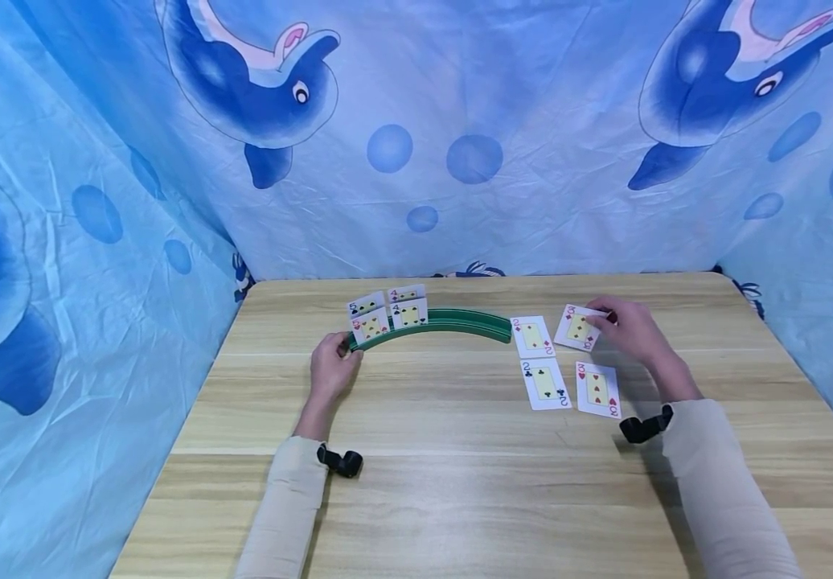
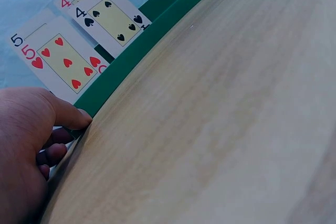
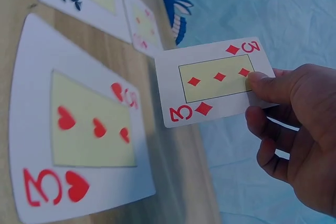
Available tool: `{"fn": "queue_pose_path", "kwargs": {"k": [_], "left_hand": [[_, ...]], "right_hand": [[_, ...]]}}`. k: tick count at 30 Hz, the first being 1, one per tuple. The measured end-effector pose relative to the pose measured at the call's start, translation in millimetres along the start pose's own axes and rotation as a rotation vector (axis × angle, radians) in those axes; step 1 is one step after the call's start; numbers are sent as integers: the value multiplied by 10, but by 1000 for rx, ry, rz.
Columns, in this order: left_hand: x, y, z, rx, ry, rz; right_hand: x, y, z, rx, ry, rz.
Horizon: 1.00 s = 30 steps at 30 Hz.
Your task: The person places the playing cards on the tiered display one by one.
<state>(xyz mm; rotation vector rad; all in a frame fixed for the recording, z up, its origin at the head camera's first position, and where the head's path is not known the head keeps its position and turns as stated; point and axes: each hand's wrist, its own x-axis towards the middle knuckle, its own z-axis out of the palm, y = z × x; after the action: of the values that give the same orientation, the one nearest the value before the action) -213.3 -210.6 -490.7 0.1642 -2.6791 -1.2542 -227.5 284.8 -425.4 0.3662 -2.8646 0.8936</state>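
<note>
Cards lie face up nearest the person on the wooden table (image 1: pixel 460 482): the two of clubs (image 1: pixel 546 383) and the three of hearts (image 1: pixel 597 389), side by side. Just beyond, the right hand (image 1: pixel 629 331) pinches the three of diamonds (image 1: pixel 579 327) by one end between thumb and fingers, lifted clear beside the two of diamonds (image 1: pixel 533 336). The left hand (image 1: pixel 333 367) grips the left end of the curved green card rack (image 1: pixel 453 322), apparently steadying it. Farther back, fives and fours stand slotted upright there.
</note>
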Motion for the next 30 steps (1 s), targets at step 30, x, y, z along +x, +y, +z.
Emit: {"fn": "queue_pose_path", "kwargs": {"k": [30], "left_hand": [[8,8,12,-7,-7,-17]], "right_hand": [[206,-502,84,95,212,-102]]}}
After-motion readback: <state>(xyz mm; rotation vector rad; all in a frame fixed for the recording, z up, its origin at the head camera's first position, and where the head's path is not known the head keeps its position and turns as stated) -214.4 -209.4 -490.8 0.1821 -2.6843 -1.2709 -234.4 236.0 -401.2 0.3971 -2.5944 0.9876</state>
